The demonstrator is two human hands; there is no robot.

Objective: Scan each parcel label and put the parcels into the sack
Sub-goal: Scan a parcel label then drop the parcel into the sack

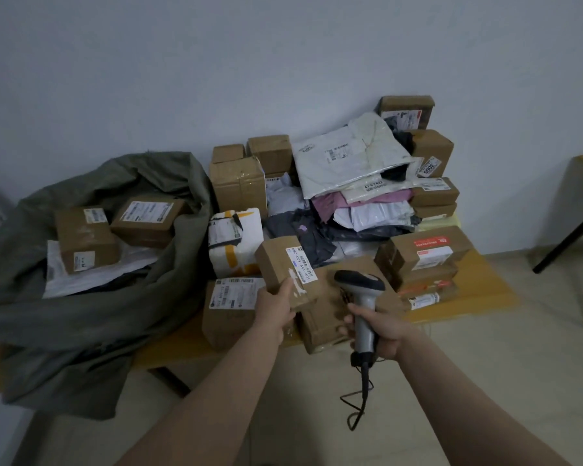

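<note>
My left hand point(274, 311) grips a small brown cardboard parcel point(280, 264) by its lower end, held above the table with its white label point(300, 264) facing up. My right hand point(381, 331) holds a grey and black barcode scanner point(360, 290) by the handle, its head just right of the label; its cable hangs down below. An open grey-green sack point(48, 317) lies on the left of the table and holds two brown boxes point(85, 240) point(145, 220) and white mailers.
A pile of cardboard boxes point(238, 186) and plastic mailer bags point(344, 163) covers the low yellow table point(478, 290) up to the wall. A white taped parcel point(233, 243) sits beside the sack. Another table's dark leg point(566, 237) stands at the right on the tiled floor.
</note>
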